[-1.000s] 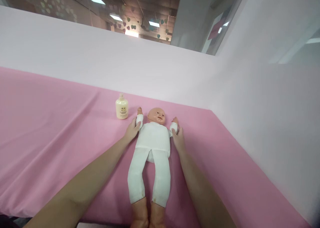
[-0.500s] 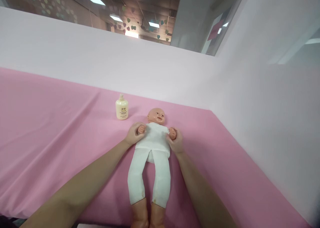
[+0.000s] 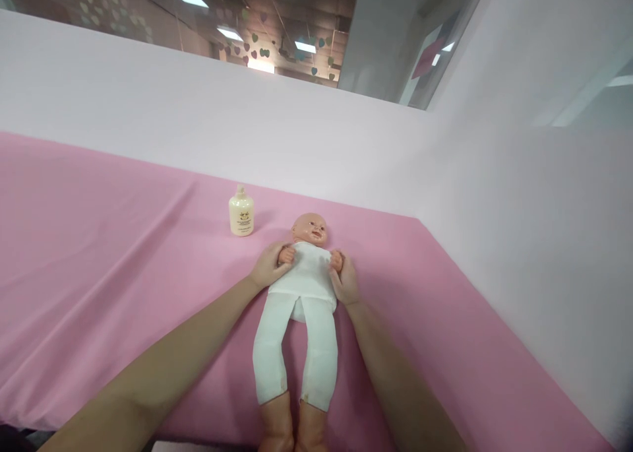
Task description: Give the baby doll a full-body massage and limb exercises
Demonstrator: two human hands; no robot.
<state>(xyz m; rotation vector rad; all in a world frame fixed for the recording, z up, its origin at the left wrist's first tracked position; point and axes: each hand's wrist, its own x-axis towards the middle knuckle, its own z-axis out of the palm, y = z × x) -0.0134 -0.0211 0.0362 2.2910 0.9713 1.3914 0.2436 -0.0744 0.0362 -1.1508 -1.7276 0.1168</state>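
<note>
A baby doll with a white cloth body and bare feet lies on its back, its head towards the wall. My left hand is closed around the doll's arm at the left of its chest, and the doll's small fist shows past my fingers. On the other side, my right hand grips the doll's other arm, close to the chest. Most of my fingers are hidden behind the doll's arms and hands.
A cream pump bottle stands left of the doll's head. Pink cloth covers the table, with folds at the left. A white wall with a window borders the back, and another wall the right.
Both my hands have moved slightly inward, bringing the doll's fists closer to its chest. The doll's body and the bottle stay in place.
</note>
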